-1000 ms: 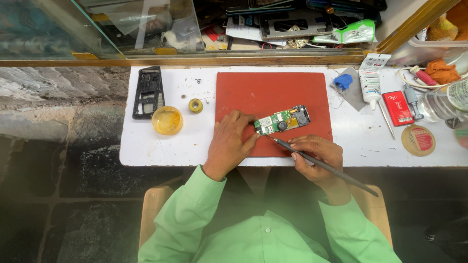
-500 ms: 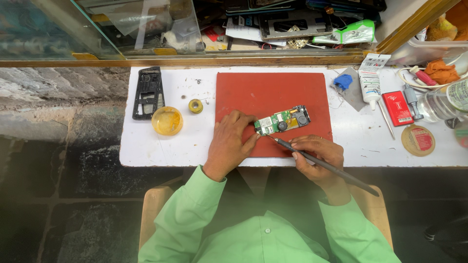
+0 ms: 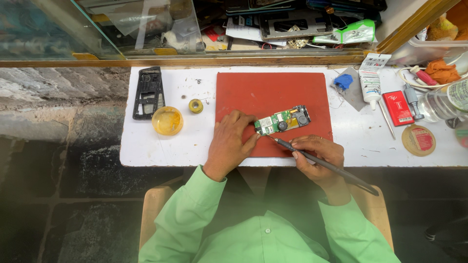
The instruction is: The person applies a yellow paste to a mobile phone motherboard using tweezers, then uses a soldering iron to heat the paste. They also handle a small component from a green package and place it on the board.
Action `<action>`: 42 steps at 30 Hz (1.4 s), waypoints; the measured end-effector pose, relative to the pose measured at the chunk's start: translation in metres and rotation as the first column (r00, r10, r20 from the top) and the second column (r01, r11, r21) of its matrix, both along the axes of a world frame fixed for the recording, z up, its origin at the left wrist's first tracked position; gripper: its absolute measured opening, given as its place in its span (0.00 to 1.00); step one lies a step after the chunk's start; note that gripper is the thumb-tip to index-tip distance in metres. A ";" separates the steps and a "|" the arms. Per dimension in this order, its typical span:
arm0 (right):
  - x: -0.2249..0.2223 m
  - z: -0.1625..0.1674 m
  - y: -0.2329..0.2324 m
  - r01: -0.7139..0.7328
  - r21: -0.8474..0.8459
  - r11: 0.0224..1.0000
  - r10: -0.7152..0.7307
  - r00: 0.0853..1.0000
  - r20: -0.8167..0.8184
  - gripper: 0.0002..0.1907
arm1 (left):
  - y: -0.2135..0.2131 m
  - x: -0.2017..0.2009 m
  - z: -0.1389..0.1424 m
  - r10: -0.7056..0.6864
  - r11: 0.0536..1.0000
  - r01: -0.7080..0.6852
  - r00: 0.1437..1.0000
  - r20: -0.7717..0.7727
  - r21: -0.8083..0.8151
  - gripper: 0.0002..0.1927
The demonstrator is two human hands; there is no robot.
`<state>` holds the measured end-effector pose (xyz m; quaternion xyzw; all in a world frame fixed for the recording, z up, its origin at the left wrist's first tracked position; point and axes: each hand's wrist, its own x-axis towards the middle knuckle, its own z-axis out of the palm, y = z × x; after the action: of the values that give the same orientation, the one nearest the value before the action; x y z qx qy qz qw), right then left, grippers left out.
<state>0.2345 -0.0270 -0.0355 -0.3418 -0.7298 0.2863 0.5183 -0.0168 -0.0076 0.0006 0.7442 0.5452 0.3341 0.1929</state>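
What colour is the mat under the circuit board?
Red, shown best in the head view: mat, circuit board.

White table (image 3: 161, 148) left side: black phone frame (image 3: 148, 92) lying flat, a round yellow dish (image 3: 167, 121) just below it, a small yellow tape roll (image 3: 196, 105) beside that. Right side: white tube (image 3: 371, 84), blue scrap (image 3: 343, 81), flat red battery (image 3: 398, 107), round tan tin (image 3: 418, 140), clear bottle (image 3: 446, 100). Beyond the wooden rail (image 3: 195, 62), a glass case (image 3: 146, 24) packed with clutter.
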 end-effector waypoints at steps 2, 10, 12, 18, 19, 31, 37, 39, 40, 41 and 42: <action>0.000 0.000 0.000 0.012 0.007 1.000 -0.012 1.000 0.011 0.08 | 0.000 0.001 0.000 0.001 1.000 -0.001 1.000 -0.002 -0.003 0.17; 0.000 0.000 -0.001 0.008 -0.019 1.000 -0.008 1.000 -0.009 0.08 | 0.000 0.000 0.000 -0.001 1.000 0.001 1.000 0.002 -0.011 0.16; -0.001 0.000 -0.001 0.012 -0.024 1.000 -0.013 1.000 -0.011 0.08 | 0.000 0.000 0.000 -0.002 1.000 0.002 1.000 0.005 -0.012 0.16; 0.003 -0.007 -0.001 0.014 -0.033 0.999 -0.015 0.999 -0.030 0.08 | 0.000 0.000 0.001 -0.004 1.000 0.004 1.000 0.010 -0.013 0.17; 0.004 -0.009 -0.002 0.006 -0.039 0.999 -0.008 0.998 -0.059 0.08 | 0.000 0.000 0.001 -0.005 1.000 0.005 1.000 0.012 -0.013 0.17; 0.069 0.003 0.079 -0.416 -0.598 0.685 -0.323 0.562 -0.761 0.12 | 0.001 -0.002 -0.001 -0.018 1.000 0.018 1.000 0.003 0.000 0.16; 0.040 0.012 0.115 -0.501 -0.677 0.540 -0.356 0.592 -0.723 0.16 | 0.000 -0.002 -0.002 -0.019 1.000 0.019 1.000 -0.012 -0.001 0.17; 0.032 0.014 0.117 -0.527 -0.696 0.488 -0.367 0.599 -0.711 0.18 | 0.000 -0.002 -0.002 -0.020 1.000 0.020 1.000 -0.011 0.005 0.16; 0.030 0.014 0.117 -0.542 -0.696 0.470 -0.363 0.601 -0.713 0.19 | 0.000 -0.002 -0.002 -0.021 1.000 0.021 1.000 -0.010 0.007 0.16; 0.029 0.013 0.116 -0.557 -0.697 0.451 -0.359 0.602 -0.713 0.19 | 0.000 -0.002 -0.002 -0.019 1.000 0.020 1.000 -0.012 0.007 0.16; 0.030 0.012 0.114 -0.586 -0.685 0.433 -0.344 0.595 -0.726 0.20 | 0.000 -0.002 -0.002 -0.018 1.000 0.018 1.000 -0.015 0.006 0.16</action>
<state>0.2645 0.0869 -0.0234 -0.3316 -0.1757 0.7848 0.4933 -0.0184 -0.0075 -0.0018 0.7522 0.5389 0.3284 0.1897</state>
